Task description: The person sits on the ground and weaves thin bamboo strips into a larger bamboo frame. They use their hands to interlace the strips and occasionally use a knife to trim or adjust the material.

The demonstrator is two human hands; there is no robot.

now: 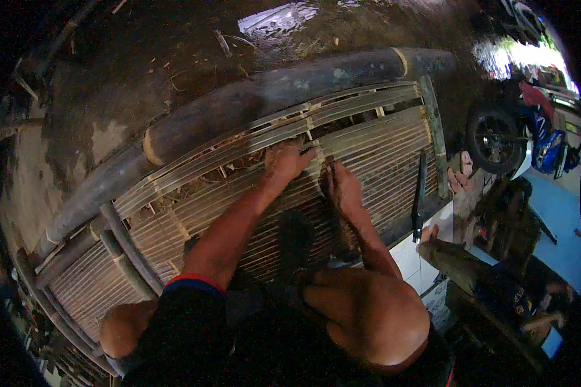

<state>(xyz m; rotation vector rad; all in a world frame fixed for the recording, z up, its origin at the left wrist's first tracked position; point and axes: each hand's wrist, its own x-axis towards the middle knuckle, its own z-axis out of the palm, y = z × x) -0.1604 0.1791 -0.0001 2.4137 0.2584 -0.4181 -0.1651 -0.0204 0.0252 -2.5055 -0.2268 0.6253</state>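
Observation:
Below me lies a frame of split-bamboo slats (381,145), tied across with pale strips. Over a dark gap between the slats is my left hand (285,161); one digit points right toward a pale cross strip (313,145), and the other fingers are lost in shadow. Close to its right, my right hand (343,186) is curled closed at the slats' edge. Something dark shows at its fingertips, too dim to name. A thick bamboo pole (271,87), banded with pale ties, runs along the far side of the slats.
At the right, a long dark tool (420,193) lies across the slat frame's edge. Beyond it stand a blue motorcycle (549,151) and, lower, another person (507,293). Thinner poles (129,248) cross the frame at left. Bare earth (135,71) with scraps lies beyond the thick pole.

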